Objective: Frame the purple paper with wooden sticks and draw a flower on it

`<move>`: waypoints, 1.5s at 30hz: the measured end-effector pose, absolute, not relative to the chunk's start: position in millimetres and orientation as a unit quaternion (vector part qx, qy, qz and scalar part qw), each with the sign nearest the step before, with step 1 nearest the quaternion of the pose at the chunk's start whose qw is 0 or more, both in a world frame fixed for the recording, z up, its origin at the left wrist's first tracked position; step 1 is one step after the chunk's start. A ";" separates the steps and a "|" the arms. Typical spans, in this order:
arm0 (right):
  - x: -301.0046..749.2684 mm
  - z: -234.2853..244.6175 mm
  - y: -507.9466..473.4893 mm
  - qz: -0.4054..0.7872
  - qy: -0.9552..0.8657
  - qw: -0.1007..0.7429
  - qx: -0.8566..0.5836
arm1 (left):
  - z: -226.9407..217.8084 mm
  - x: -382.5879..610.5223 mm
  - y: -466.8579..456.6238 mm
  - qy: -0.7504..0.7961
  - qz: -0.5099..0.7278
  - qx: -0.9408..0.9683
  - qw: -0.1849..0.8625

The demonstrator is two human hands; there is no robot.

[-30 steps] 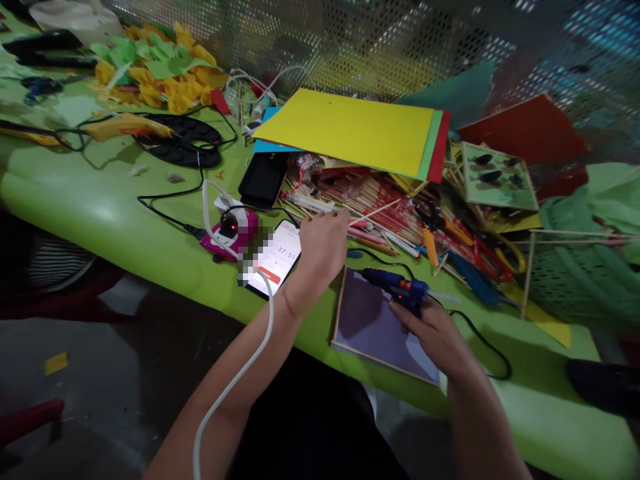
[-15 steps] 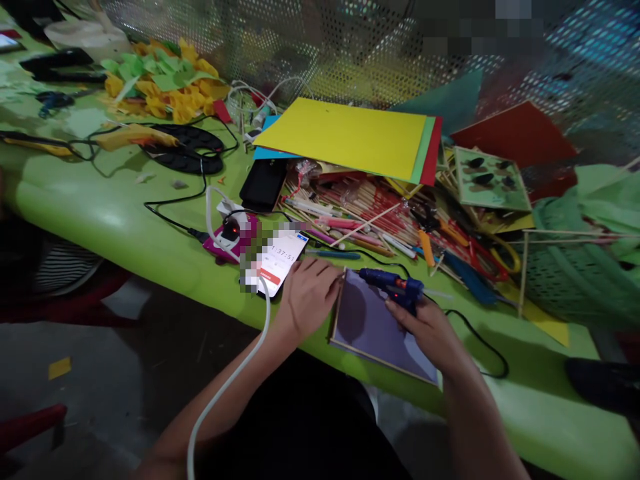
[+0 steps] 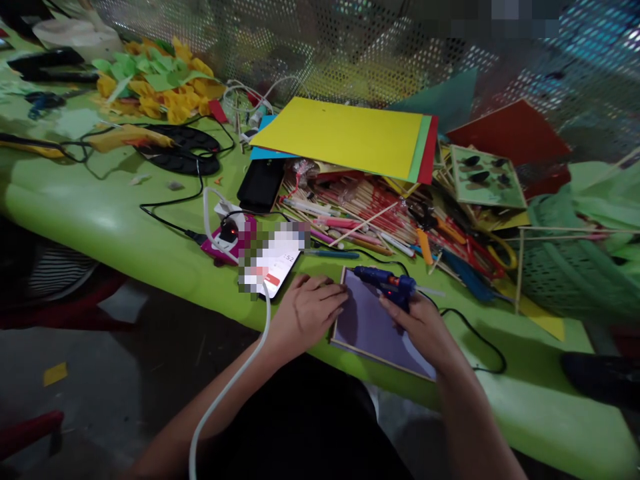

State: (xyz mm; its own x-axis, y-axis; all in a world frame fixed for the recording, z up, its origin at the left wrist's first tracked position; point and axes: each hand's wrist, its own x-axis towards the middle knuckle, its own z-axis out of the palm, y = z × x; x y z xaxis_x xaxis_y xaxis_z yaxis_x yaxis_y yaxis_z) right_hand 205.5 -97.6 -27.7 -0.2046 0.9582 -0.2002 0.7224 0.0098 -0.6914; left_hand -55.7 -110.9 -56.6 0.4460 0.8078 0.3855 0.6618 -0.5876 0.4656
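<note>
A blue hot glue gun (image 3: 407,288) is gripped in my right hand (image 3: 423,327), its nozzle pointing left over the upper left corner of a purple board (image 3: 377,327). Thin wooden sticks run along the board's left and near edges. My left hand (image 3: 313,303) lies with its fingers stretched over the left edge stick, fingertips on the board; nothing shows in its grasp. A lit phone (image 3: 280,263) rests just beyond my left hand. The board's right part is hidden under my right hand.
A magenta power strip (image 3: 227,243) with plugs sits left of the phone. Behind lie coloured sheets (image 3: 345,137), wooden sticks (image 3: 360,207), pens and orange-handled scissors (image 3: 424,245). A green basket (image 3: 560,273) stands right. The glue gun's cord (image 3: 475,327) loops on the table.
My left hand has shifted down along the board's left edge, with its fingers reaching further over the board. The glue gun stays over the upper part of the board.
</note>
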 end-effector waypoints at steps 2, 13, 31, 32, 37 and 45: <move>205.4 -27.1 -97.3 0.352 -0.691 0.165 -0.610 | -56.0 -56.3 -110.6 0.436 0.294 0.841 0.125; 201.1 -22.5 -97.9 0.334 -0.701 0.156 -0.611 | -53.5 -56.4 -109.8 0.436 0.281 0.845 0.128; 208.3 -13.6 -105.9 0.326 -0.665 0.169 -0.650 | -56.2 -55.1 -110.6 0.435 0.305 0.839 0.114; 207.8 -13.5 -105.5 0.324 -0.668 0.167 -0.649 | -56.0 -55.1 -110.6 0.436 0.304 0.839 0.114; 206.2 -14.7 -102.7 0.313 -0.685 0.155 -0.639 | -54.9 -55.3 -111.3 0.438 0.296 0.841 0.116; 207.1 -13.9 -102.4 0.308 -0.688 0.149 -0.640 | -53.7 -55.8 -111.0 0.440 0.290 0.842 0.113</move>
State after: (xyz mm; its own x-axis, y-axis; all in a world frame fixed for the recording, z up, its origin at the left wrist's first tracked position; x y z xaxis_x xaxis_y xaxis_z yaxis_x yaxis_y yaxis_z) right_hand 207.1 -102.4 -13.9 -0.1365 0.9724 -0.1891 0.7889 -0.0088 -0.6144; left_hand -55.8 -111.0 -53.7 0.4439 0.8071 0.3894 0.6756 -0.5869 0.4462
